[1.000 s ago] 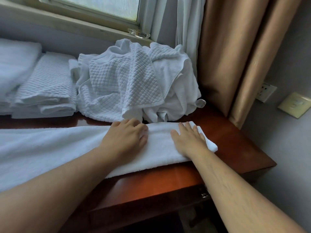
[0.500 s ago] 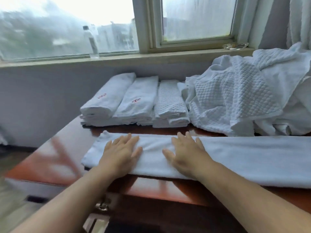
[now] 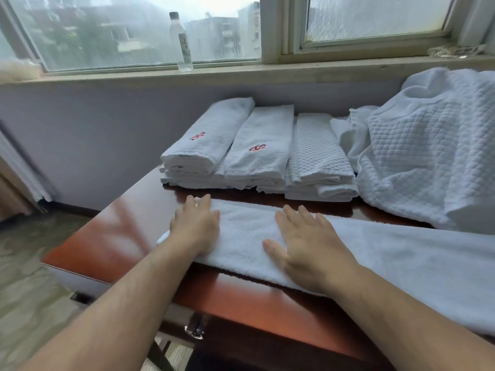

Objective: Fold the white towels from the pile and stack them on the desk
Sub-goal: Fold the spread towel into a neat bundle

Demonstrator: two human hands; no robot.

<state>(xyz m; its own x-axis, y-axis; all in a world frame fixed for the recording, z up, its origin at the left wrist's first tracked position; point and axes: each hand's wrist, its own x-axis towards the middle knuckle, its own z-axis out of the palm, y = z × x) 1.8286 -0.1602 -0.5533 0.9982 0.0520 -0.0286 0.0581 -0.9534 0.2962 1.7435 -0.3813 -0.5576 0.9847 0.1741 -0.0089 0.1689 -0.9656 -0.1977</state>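
Now both hands, left hand (image 3: 197,227) and right hand (image 3: 308,246), press flat with fingers released on the long towel (image 3: 401,258) at lower centre of the tabletop (image 3: 112,236).

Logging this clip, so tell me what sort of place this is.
Probably a hotel room: folded towels with red embroidered logos on a wooden desk under a window.

Left hand (image 3: 195,228): palm down, fingers (image 3: 199,207) straight and close together, pointing away from the body, forearm bare and reaching in from the lower left. Right hand (image 3: 308,249): palm down, flat, fingers (image 3: 300,218) straight and slightly spread, thumb out to the left, bare forearm entering from the lower right. Both hands lie side by side, a gap between them.
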